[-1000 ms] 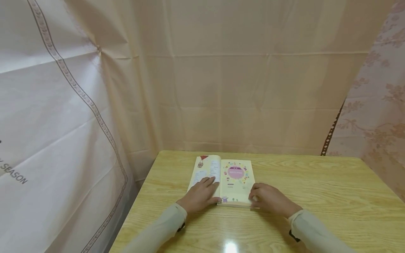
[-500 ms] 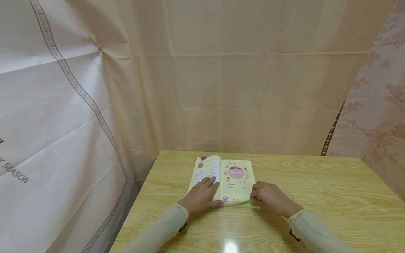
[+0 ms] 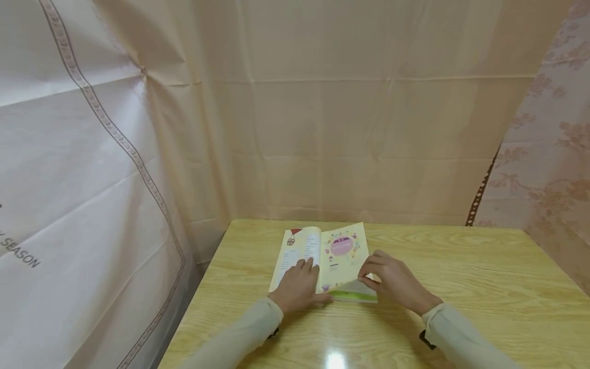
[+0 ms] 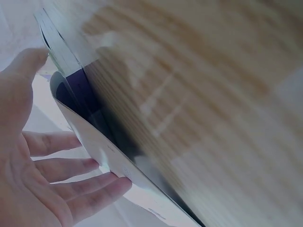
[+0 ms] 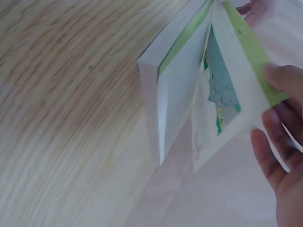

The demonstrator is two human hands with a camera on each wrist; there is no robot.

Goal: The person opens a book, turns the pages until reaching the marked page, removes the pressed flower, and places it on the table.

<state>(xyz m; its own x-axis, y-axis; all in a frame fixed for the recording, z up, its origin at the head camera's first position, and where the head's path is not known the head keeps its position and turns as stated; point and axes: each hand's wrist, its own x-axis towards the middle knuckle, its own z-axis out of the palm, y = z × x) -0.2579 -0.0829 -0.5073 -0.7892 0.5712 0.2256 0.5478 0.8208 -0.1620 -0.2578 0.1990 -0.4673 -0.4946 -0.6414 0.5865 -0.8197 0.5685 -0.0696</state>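
Observation:
An open book (image 3: 281,266) lies on the wooden table, a small illustration of a hanging basket on its left page. My left hand (image 3: 297,288) rests on that page with its fingers extended, its thumb near the lower end of the spine; the left wrist view shows these fingertips (image 4: 120,184) against the paper. Between thumb and fingers, my right hand (image 3: 395,281) pinches the lower outer corner of the right-hand leaf (image 3: 345,261), which bears a pink round design. That leaf is lifted; on its underside the right wrist view shows a green strip (image 5: 253,54) and a coloured picture.
The wood-grained table (image 3: 461,277) extends well to the right of the book. Behind it hangs a beige cloth (image 3: 345,128), with a white printed cloth (image 3: 92,205) on the left and a floral one (image 3: 548,169) on the right.
My right hand has raised the right-hand leaf from the book and moved it slightly up and left, uncovering the green-edged page beneath. The left hand stays on the left page.

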